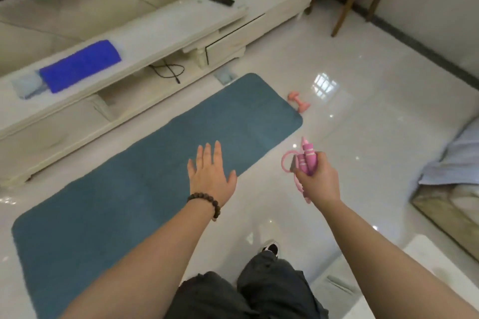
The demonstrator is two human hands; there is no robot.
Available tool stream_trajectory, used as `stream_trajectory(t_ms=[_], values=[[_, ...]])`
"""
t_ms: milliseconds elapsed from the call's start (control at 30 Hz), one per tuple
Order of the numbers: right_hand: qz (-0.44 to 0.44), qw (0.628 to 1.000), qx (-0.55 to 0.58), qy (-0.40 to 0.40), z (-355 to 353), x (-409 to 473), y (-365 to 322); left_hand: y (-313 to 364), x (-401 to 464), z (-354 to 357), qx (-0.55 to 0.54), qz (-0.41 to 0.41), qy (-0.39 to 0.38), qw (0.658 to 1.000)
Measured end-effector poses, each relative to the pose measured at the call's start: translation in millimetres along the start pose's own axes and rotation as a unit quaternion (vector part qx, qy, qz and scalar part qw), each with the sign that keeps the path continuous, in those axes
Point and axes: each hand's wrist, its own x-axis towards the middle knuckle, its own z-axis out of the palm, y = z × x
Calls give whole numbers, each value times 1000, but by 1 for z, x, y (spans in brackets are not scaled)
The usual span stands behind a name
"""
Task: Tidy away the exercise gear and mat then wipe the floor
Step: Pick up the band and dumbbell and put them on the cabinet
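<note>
Above the glossy floor (350, 137), my right hand (317, 181) clenches the bundled pink skipping rope (304, 160).
My left hand (211, 172) hovers flat, fingers released, over the blue mat (129, 176); the pink dumbbell (299, 101) lies just off its far corner. I judge gear-gathering underway: next, stow the rope, then fetch that dumbbell.

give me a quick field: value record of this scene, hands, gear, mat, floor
left hand: left hand open, fingers spread, above the mat
right hand: right hand grips the pink jump rope
mat: teal mat flat and unrolled on the floor
dumbbell: pink dumbbell on the floor by the mat's far corner
cloth: blue cloth on the low cabinet
floor: glossy white tile floor
</note>
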Motion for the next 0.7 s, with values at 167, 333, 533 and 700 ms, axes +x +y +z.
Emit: stream_trajectory(t_ms=[167, 333, 533, 700], values=[[71, 996, 45, 32, -87, 36, 55, 104, 34, 5, 17, 44, 11, 999], [120, 986, 80, 81, -148, 78, 89, 197, 69, 11, 29, 98, 11, 995], [141, 976, 111, 123, -196, 143, 105, 288, 124, 23, 31, 136, 12, 990], [138, 978, 111, 110, -222, 225, 113, 353, 187, 47, 10, 137, 4, 990]])
